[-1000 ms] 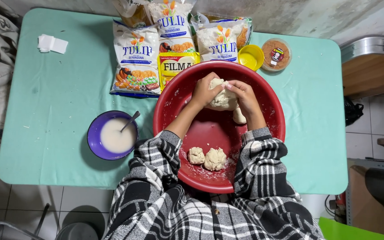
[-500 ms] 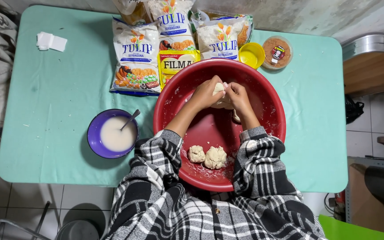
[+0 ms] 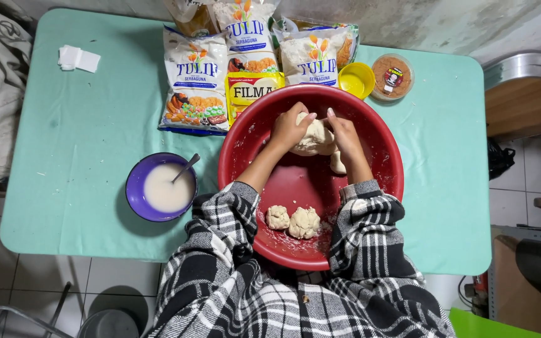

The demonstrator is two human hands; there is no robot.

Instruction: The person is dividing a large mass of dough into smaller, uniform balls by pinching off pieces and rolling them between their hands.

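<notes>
Both hands work inside the red basin, which sits on the pale green worktop close to the person's body. The left hand and right hand each have their grip closed around opposite sides of the large dough lump, fingers curled over its top at the far half of the basin. A smaller piece of dough lies just beside the right wrist. Nearer the body, 2 small dough balls rest touching each other on the floured bottom, between the plaid sleeves.

Behind the basin, 3 flour bags lie side by side, with a yellow packet wedged against the basin's far rim. A small yellow cup and a round lidded tub stand just beside that rim to the right. To the left, well apart from the hands, a purple bowl of white liquid holds a spoon. A folded white paper lies at the far left corner.
</notes>
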